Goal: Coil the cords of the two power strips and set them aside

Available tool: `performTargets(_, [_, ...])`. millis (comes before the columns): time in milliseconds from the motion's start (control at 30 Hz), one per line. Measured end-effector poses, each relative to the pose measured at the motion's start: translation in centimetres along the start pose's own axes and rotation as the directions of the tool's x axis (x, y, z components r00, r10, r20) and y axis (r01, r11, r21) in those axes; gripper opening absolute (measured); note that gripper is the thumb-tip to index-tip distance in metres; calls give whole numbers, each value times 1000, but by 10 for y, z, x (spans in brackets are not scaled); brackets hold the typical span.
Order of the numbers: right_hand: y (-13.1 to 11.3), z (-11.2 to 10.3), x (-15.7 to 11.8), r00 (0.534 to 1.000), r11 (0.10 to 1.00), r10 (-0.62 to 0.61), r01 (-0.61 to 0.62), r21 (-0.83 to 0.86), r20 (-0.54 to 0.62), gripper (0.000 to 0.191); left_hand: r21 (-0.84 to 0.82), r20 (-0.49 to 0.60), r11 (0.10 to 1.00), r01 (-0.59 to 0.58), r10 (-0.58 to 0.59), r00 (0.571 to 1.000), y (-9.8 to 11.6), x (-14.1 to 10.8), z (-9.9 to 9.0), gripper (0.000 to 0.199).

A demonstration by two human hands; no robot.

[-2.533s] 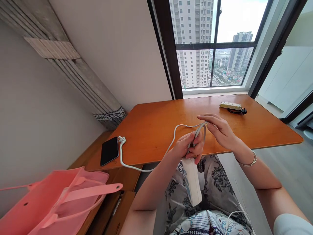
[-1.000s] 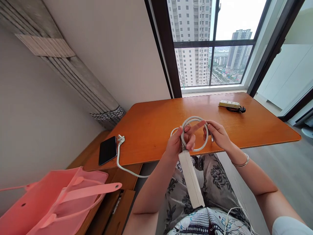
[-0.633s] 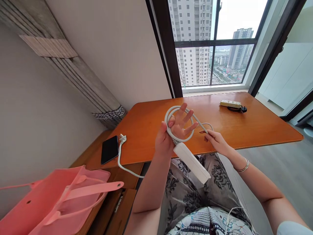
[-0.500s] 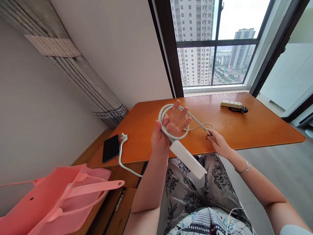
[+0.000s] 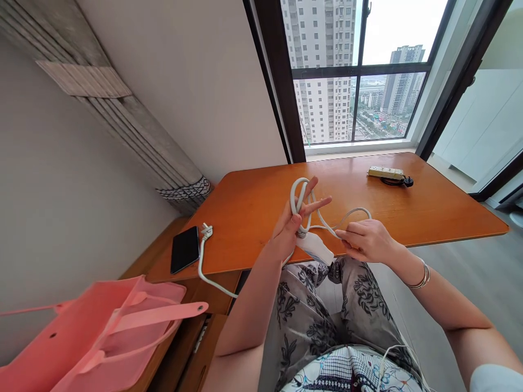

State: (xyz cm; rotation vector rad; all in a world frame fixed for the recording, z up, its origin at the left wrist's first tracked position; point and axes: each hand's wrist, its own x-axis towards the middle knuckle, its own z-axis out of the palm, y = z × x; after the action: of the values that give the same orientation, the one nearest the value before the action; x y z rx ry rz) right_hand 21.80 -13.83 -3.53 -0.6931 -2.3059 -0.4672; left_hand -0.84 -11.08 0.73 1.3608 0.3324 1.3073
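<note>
A white cable (image 5: 293, 197) is looped around my left hand (image 5: 288, 226). The thumb presses on the coil, while some fingers stretch out through the loops. From the coil's base hangs a white oblong block (image 5: 315, 247), tilted over the table's front edge and my lap. My right hand (image 5: 365, 239) pinches a length of the same cable just to the right of the block. Part of the cable trails in a loose curve over the table behind that hand. My right fingertips partly hide the held stretch.
On the brown table (image 5: 253, 201), a black phone (image 5: 185, 249) lies at the left beside a white plug (image 5: 207, 231), whose cord drops over the edge. A power strip (image 5: 386, 173) with a black plug sits at the back right. A pink bag (image 5: 102, 326) stands lower left.
The coil and block have turned and shifted, so the loops now look narrower and the block foreshortened. My right hand has rotated, its back now upward, and come slightly nearer my left.
</note>
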Motion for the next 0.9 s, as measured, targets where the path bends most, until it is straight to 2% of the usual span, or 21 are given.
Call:
performTargets(100, [-5,-17,16,994,996,-80,77,39,76,24,10,56,999,53,-53,997,-2,-1,2,35])
performTargets(200, [-9,-27,27,987,992,-112,103,79,118,27,-8,101,995,104,-103,990,-3,-1,4,33])
performTargets(367, [-14,-27,36,991,986,-110,99,137,77,32,-41,119,987,158,-153,981,-9,0,6,39])
performTargets(433, [-16,-26,39,998,987,-55,54,150,7,28,-33,137,981,189,-183,973,-16,-3,7,42])
performTargets(500, [-18,-26,43,995,984,52,-36,177,-83,28,-44,166,971,234,-224,960,-24,-6,9,45])
performTargets(600, [-17,-28,51,959,940,243,-195,280,-148,58,-113,258,937,330,-293,921,-32,-11,12,47])
performTargets(667, [-14,-30,56,945,896,318,-272,352,-78,73,-138,316,915,380,-323,892,-32,-12,15,49])
performTargets(700, [-13,-30,57,943,876,334,-304,375,-15,74,-138,333,908,397,-334,882,-31,-12,17,49])
performTargets(800, [-11,-33,60,927,843,346,-376,384,147,62,-108,352,903,416,-356,865,-26,-11,20,46])
performTargets(900, [-11,-34,62,894,828,405,-448,338,193,56,-67,357,916,395,-348,867,-26,-8,20,55])
